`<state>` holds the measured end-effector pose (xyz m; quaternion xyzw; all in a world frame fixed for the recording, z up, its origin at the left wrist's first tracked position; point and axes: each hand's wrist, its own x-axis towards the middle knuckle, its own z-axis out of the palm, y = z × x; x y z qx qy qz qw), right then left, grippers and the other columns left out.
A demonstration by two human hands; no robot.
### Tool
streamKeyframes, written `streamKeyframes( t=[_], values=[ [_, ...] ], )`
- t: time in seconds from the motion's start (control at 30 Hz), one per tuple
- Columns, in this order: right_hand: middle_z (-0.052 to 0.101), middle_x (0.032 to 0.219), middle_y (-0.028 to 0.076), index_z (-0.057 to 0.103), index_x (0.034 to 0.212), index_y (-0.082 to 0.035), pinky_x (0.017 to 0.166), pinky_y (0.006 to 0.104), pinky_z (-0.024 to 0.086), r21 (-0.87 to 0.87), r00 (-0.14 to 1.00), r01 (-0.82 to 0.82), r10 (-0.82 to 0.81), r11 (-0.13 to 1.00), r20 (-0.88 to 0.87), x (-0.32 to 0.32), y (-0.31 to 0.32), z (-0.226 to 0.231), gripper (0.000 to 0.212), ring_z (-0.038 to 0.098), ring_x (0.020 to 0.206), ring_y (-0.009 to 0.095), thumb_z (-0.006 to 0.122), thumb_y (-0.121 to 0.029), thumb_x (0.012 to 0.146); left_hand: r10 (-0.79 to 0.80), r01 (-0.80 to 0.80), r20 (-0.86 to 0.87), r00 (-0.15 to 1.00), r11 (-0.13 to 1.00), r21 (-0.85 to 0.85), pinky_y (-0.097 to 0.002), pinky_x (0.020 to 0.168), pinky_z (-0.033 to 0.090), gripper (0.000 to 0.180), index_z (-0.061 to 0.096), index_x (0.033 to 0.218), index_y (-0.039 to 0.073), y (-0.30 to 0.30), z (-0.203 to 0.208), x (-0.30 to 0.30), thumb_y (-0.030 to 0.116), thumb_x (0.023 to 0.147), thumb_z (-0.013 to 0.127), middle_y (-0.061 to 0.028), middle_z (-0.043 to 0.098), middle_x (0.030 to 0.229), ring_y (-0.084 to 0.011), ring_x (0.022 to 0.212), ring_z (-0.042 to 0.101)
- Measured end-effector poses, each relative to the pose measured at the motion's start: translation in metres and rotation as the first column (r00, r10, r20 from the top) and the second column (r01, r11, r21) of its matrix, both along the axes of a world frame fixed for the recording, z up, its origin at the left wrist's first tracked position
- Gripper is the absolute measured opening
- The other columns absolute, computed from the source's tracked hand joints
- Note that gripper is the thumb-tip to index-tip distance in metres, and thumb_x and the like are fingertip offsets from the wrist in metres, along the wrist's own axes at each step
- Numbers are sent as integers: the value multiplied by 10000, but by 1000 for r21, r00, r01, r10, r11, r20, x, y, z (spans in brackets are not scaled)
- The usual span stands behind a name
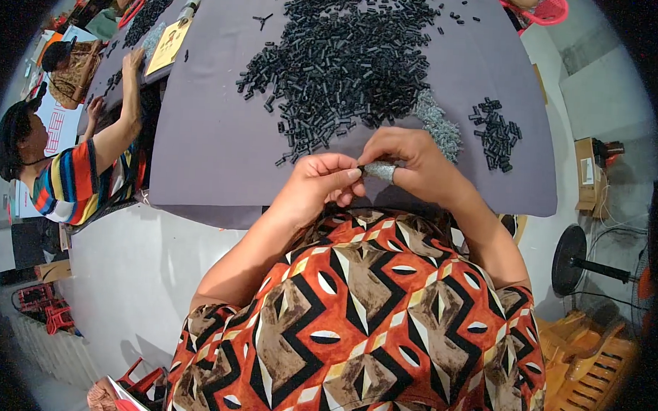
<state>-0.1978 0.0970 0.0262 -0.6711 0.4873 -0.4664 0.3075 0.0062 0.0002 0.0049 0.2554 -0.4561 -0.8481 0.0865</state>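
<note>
My left hand and my right hand meet over the table's near edge. Thumb and fingers of the left pinch a small black piece, its shape mostly hidden. The right fingertips close at the same spot; what they grip cannot be made out. Something silver-grey shows by the right fingers, perhaps a wrap on one of them. Beyond the hands spreads a large heap of short black tube-like pieces. A pile of tiny silvery metal parts lies just past my right hand.
A smaller group of black pieces lies right on the grey-covered table. At left, a person in a striped shirt works by a yellow card. A black fan base and wooden chair stand at right.
</note>
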Motion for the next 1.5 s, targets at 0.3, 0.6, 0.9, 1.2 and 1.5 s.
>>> streamKeyframes(
  t=[0.3, 0.6, 0.9, 1.2, 1.5],
  values=[
    [631, 886, 135, 650, 940, 5, 741, 359, 506, -80, 992, -13, 3, 997, -123, 3, 7, 5, 252, 636, 849, 318, 583, 62, 704, -79, 78, 29, 996, 997, 16, -186, 565, 429, 163, 677, 1044, -16, -5, 2, -2, 106, 964, 605, -37, 695, 805, -62, 614, 565],
    [655, 938, 123, 661, 1075, -14, 786, 320, 518, 5, 992, 85, -84, 996, -97, 6, 9, 6, 360, 654, 887, 250, 567, 84, 741, 11, 3, 35, 999, 928, -373, -213, 581, 461, 151, 662, 1042, -8, 1, 5, -7, 112, 969, 607, -56, 703, 824, -77, 632, 587],
    [673, 1030, 85, 585, 1252, -14, 840, 267, 512, 243, 976, 60, -108, 968, 189, -1, 12, 3, 365, 644, 957, 127, 605, -11, 887, 32, -27, 12, 999, 948, -318, -217, 577, 471, 150, 659, 1050, -7, -1, -3, -8, 104, 963, 610, -62, 710, 815, -85, 625, 598],
    [632, 879, 149, 584, 939, -61, 703, 449, 494, 18, 906, 173, -152, 985, -395, 9, 7, -2, 193, 628, 839, 363, 584, -253, 919, -17, 21, 16, 1000, 944, -328, -208, 593, 472, 144, 666, 1033, -8, -1, 0, -9, 104, 965, 606, -50, 712, 835, -75, 648, 599],
    [630, 804, 163, 557, 896, -71, 642, 501, 477, -19, 886, 191, -181, 981, -427, 18, 10, -14, 195, 626, 786, 396, 531, -258, 944, 124, -62, 66, 990, 807, -588, -241, 626, 500, 137, 647, 1061, -4, 18, -5, -6, 66, 948, 610, -46, 693, 841, -99, 700, 622]
  ],
)
